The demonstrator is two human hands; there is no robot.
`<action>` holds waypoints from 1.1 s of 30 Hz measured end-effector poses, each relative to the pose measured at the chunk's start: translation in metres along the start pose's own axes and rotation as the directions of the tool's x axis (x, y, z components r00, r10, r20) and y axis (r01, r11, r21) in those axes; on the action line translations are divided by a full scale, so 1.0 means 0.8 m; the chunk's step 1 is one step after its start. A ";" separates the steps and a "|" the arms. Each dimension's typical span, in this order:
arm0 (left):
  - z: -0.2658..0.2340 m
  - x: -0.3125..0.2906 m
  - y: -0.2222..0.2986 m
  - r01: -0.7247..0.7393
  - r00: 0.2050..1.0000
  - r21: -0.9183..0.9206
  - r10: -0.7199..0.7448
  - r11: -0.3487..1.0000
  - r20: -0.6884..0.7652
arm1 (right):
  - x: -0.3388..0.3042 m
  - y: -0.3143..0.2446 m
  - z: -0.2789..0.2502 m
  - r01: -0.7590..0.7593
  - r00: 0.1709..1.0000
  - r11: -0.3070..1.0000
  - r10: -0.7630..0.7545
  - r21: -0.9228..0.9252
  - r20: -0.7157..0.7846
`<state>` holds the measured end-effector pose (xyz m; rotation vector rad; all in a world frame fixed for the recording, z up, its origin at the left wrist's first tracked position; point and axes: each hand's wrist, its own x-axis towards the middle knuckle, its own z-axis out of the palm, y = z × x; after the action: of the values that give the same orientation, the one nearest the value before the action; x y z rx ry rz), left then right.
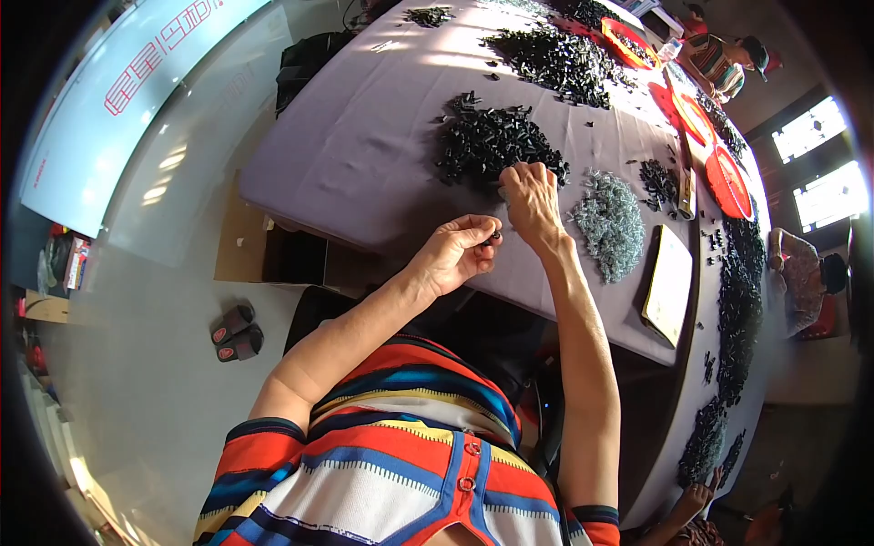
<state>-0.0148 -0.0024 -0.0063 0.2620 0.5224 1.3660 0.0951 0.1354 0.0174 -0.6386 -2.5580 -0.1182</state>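
My left hand (458, 252) is near the table's front edge, fingers pinched on a small black part (496, 237). My right hand (531, 197) reaches just beyond it, fingertips at the near edge of a heap of small black plastic parts (492, 141) on the purple tablecloth (364, 136); whether it holds anything is hidden. A pile of small silvery metal pieces (608, 221) lies to the right of my right hand.
More black heaps (555, 59) lie farther along the table and down its right side (737, 309). Red trays (726, 180) and a flat tan board (667, 282) sit to the right. Other people sit at the far end, right side and lower right. Slippers (237, 332) and a cardboard box (273, 250) are on the floor.
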 end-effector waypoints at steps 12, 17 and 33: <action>-0.001 0.003 -0.005 -0.067 0.998 0.024 0.067 0.997 -0.016 | -0.095 -0.080 -0.055 -0.430 0.803 0.356 0.570 0.830 0.171; -0.001 0.003 -0.008 -0.088 0.994 0.048 0.091 0.995 -0.059 | -0.108 -0.104 -0.041 -0.342 0.737 0.140 0.653 0.929 0.173; 0.006 -0.002 -0.008 -0.157 0.987 0.047 0.156 0.986 0.029 | -0.103 -0.107 -0.033 -0.341 0.751 0.374 0.660 0.862 0.011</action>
<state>-0.0073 -0.0046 -0.0048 0.3665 0.5230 1.5014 0.1307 0.0201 0.0029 -0.8680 -1.6241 1.0698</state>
